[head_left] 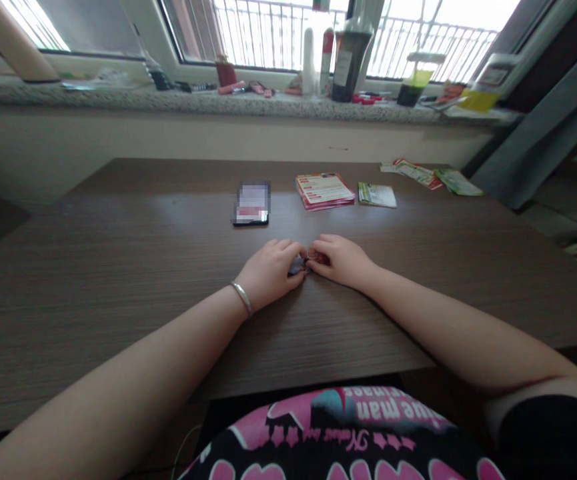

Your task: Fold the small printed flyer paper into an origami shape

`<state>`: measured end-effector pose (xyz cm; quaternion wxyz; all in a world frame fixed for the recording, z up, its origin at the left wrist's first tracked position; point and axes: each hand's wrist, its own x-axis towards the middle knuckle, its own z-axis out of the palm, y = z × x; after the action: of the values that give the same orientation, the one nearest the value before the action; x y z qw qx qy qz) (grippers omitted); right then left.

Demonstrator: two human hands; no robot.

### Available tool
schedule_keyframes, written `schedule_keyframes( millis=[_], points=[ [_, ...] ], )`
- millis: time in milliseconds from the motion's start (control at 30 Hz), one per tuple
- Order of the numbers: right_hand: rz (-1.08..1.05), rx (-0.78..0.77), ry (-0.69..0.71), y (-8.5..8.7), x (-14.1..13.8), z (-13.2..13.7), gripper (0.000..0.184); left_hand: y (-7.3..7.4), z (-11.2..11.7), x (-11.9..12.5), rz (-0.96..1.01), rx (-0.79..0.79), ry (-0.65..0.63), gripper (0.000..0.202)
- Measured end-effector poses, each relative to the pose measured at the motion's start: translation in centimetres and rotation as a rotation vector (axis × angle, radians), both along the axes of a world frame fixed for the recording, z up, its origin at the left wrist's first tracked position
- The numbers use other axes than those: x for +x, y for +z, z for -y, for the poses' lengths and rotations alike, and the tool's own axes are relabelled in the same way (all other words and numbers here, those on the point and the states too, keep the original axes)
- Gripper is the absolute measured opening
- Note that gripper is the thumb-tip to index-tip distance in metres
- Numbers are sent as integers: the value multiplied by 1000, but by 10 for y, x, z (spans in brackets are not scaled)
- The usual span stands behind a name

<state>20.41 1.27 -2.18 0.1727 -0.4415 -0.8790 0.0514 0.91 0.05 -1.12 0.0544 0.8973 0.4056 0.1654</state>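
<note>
My left hand [274, 270] and my right hand [341, 259] meet over the middle of the wooden table [168, 267], fingertips almost touching. The left thumb and fingers are closed on a small bluish-grey piece [296, 265]. Between the right thumb and fingers shows a small reddish piece [319, 257]. Whether these are two things or parts of one, I cannot tell, as the fingers cover most of them. A silver bracelet [241, 298] circles my left wrist.
Beyond my hands lie a phone [251, 203], a stack of printed cards [325, 191] and a smaller green-and-white stack [377, 195]. Colourful packets [418, 173] lie at the far right. Bottles, including a dark one [349, 63], line the stone windowsill [268, 103].
</note>
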Motion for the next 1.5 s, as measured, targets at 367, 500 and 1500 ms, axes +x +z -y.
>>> schedule_keyframes(
  millis=[367, 500, 1500],
  points=[
    [-14, -105, -80, 4, -3, 1, 22, -3, -5, 2, -8, -25, 49, 19],
    [-19, -114, -95, 6, -4, 1, 21, -4, -7, 3, -8, -26, 72, 19],
    [-165, -99, -43, -3, 1, -2, 9, -4, -7, 4, 29, -81, 121, 17]
  ],
)
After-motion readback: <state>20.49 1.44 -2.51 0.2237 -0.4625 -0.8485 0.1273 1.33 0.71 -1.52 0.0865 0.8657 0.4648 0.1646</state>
